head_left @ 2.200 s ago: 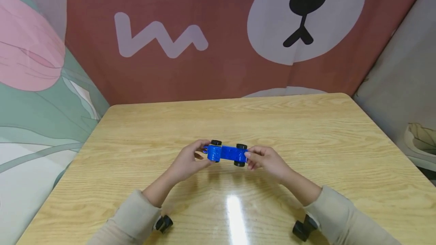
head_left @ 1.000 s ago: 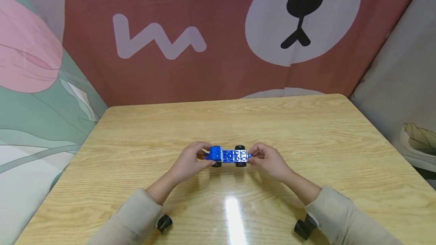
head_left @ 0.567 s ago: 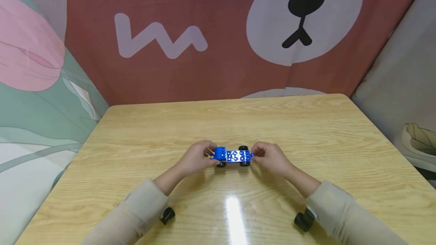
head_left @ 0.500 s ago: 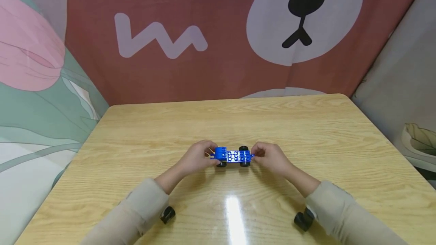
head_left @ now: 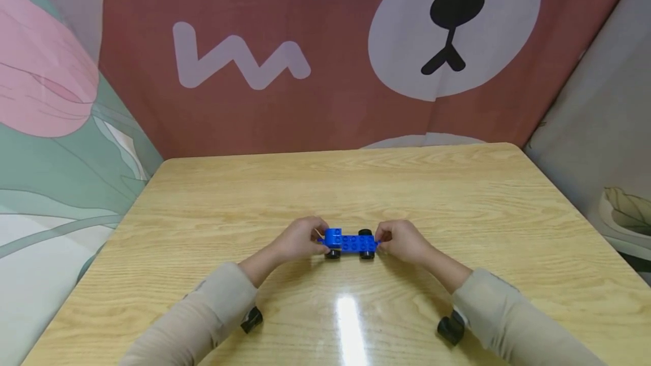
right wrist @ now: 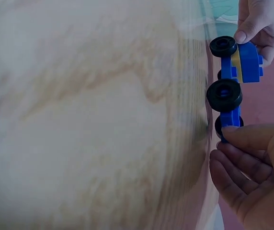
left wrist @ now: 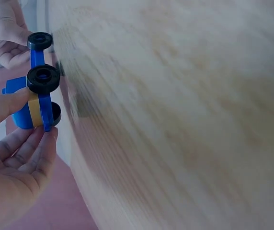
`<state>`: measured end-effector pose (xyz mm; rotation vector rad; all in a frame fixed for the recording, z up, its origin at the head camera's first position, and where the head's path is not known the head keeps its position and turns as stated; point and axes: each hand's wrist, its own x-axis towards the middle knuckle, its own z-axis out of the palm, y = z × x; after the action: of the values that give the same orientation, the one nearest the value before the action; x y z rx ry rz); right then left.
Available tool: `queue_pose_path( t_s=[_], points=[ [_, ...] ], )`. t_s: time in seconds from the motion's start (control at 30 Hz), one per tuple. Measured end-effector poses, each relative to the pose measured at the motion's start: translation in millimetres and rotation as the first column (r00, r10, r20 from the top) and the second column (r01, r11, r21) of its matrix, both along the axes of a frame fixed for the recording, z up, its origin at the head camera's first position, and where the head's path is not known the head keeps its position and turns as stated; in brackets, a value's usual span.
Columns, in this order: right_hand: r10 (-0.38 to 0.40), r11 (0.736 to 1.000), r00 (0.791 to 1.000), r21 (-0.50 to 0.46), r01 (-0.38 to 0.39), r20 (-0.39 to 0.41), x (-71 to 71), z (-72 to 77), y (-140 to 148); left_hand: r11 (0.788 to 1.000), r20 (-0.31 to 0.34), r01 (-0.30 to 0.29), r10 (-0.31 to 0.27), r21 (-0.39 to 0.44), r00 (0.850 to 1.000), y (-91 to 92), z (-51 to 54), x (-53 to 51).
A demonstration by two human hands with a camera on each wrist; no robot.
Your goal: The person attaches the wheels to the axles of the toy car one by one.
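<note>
A blue toy truck of building-block parts, with black wheels and studs along its flat bed, is held level between both hands over the middle of the table. Its raised front block points left; a yellow layer shows under that block in both wrist views. My left hand grips this front end, thumb on the near side and fingers beneath. My right hand pinches the small coupling at the rear end between thumb and fingertips. Whether the wheels touch the table is hard to tell.
The wooden table extends around both hands, with a bright light reflection near its front. Behind it hangs a reddish-brown cloth with a bear's muzzle. Black wrist devices sit below each beige sleeve.
The truck has tipped from tilted to level, bringing its studs into view, and has shifted slightly right and nearer the person. My right fingers have moved from its rear corner to the coupling.
</note>
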<state>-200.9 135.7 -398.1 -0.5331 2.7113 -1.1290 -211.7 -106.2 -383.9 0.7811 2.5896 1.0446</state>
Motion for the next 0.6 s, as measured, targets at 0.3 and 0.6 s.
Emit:
queue_pose_path(
  t_s=[0.3,0.6],
  points=[
    [0.0,1.0,1.0,0.0,0.0,0.008,-3.0,-2.9,1.3,1.0,0.039,-0.004,0.005,-0.01,0.999,1.8,-2.1,-1.2],
    [0.009,0.999,0.998,-0.033,-0.007,0.058,-2.4,-2.7,1.7,1.0,0.086,-0.021,0.023,-0.017,0.996,0.1,-5.0,-3.1]
  ],
)
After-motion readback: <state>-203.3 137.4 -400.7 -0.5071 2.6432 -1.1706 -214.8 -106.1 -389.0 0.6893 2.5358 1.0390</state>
